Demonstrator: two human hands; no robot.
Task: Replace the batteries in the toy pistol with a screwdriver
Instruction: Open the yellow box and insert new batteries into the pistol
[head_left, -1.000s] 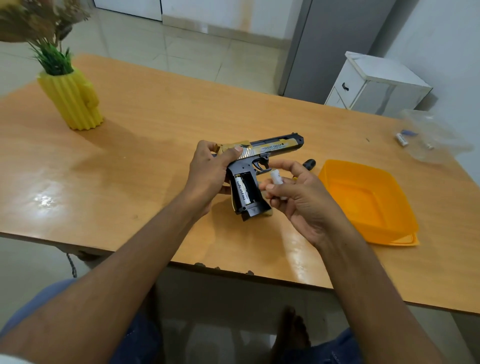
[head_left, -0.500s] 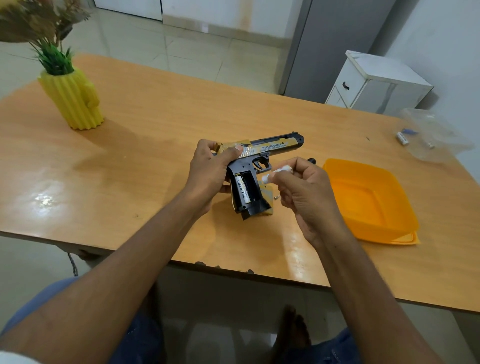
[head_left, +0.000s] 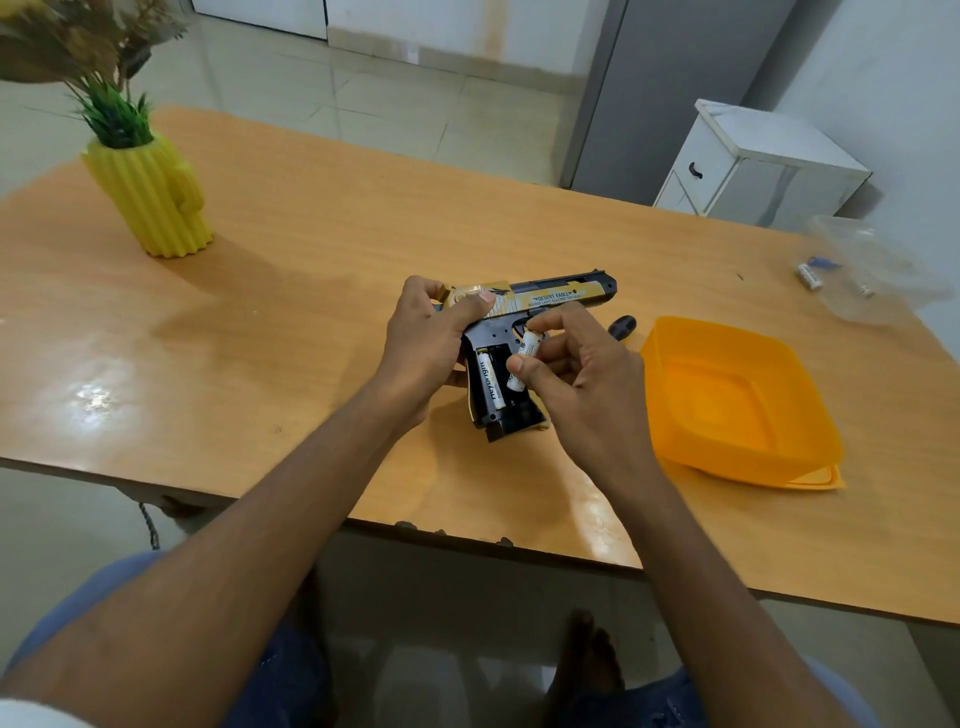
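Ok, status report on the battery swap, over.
Left hand grips toy pistol. Right hand pinches second battery at open grip compartment. One battery seated. Nothing blocking.

The gold and black toy pistol (head_left: 524, 332) stands upright with its grip base on the counter (head_left: 311, 291), barrel pointing right. Its grip compartment is open, with one white battery (head_left: 487, 384) seated in the left slot. A second white battery (head_left: 523, 358) is tilted over the empty right slot. A dark screwdriver handle (head_left: 622, 326) lies just behind.
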